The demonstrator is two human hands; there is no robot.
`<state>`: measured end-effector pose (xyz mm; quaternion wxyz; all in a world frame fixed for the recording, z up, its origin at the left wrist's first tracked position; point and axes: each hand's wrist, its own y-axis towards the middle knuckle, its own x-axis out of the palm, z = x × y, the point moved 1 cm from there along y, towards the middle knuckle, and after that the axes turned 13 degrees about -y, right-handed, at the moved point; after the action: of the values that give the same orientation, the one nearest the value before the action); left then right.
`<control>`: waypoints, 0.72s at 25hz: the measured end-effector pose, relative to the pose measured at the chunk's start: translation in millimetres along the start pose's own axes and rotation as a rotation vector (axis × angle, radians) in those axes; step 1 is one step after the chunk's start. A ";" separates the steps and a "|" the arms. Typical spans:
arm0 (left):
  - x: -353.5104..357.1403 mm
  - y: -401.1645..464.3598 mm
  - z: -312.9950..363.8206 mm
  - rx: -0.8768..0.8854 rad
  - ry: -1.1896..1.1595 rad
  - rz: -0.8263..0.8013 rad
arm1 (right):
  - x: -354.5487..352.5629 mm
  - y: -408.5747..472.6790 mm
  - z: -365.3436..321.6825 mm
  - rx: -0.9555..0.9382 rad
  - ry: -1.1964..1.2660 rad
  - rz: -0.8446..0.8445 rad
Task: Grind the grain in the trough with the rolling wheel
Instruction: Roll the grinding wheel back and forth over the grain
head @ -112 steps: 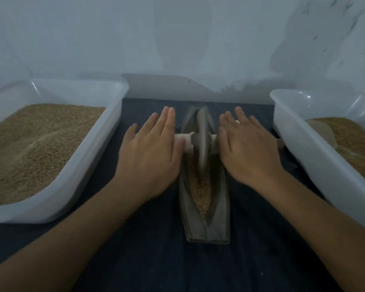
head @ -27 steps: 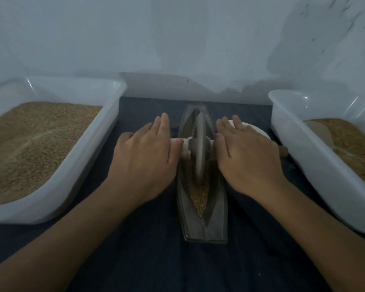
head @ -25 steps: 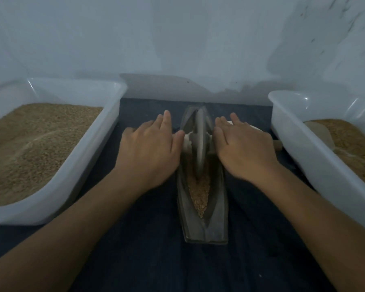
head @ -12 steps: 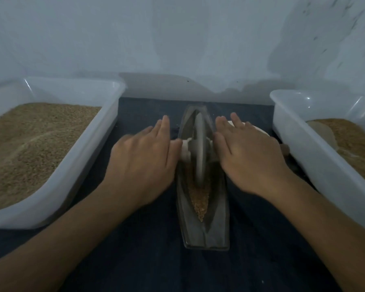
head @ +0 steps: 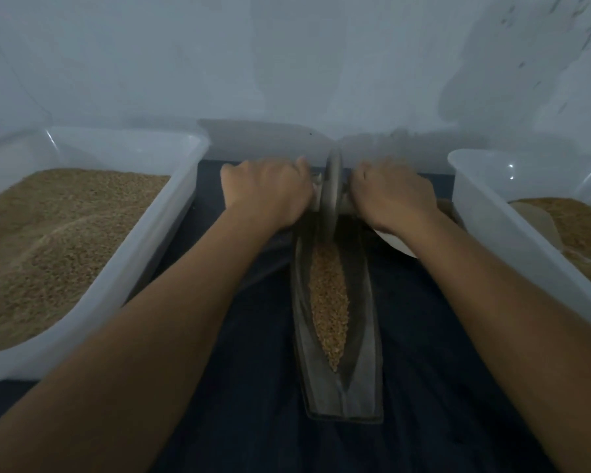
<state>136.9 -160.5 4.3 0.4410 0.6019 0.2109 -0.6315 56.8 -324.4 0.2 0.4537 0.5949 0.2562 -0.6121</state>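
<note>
The left hand (head: 270, 196) and right hand (head: 391, 196), fingers apparently curled, grip the rolling wheel's (head: 331, 189) axle at the trough's (head: 365, 302) far end, beyond the grain (head: 328, 298).

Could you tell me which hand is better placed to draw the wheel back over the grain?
Neither alone: left hand and right hand grip the axle either side of the wheel, so both should pull together.

L tub (head: 171, 213) | R tub (head: 485, 227) flank trough (head: 365, 336) | cloth (head: 253, 387) lanes btwn free
</note>
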 end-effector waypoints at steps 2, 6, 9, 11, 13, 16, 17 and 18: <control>4.5 -34.8 -3.0 0.095 0.070 0.096 | 5.4 -35.5 2.2 -0.049 0.064 0.013; -1.1 -123.6 -16.3 0.145 -0.163 0.187 | -4.3 -123.7 2.2 -0.132 0.143 0.175; -1.5 -131.0 -26.2 0.162 -0.179 0.127 | -10.7 -124.8 -1.6 -0.163 0.110 0.200; -1.9 -99.2 -20.6 0.135 -0.112 0.095 | -10.2 -97.2 -3.0 -0.164 0.074 0.117; 4.1 -53.3 -9.7 0.101 -0.052 0.071 | -9.1 -54.4 -2.6 -0.101 0.082 0.023; 5.6 1.8 -7.6 -0.018 -0.103 -0.037 | -11.2 -0.1 -4.0 0.003 0.047 -0.010; 7.7 6.0 -10.4 -0.033 -0.112 -0.063 | -13.7 4.8 -6.4 0.002 0.033 0.009; 9.7 2.1 -12.8 -0.016 -0.091 -0.053 | -14.5 2.7 -8.4 -0.013 0.005 0.021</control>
<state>147.1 -154.3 -6.6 0.4381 0.5634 0.2114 -0.6679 61.6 -314.8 13.4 0.4634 0.5962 0.2552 -0.6039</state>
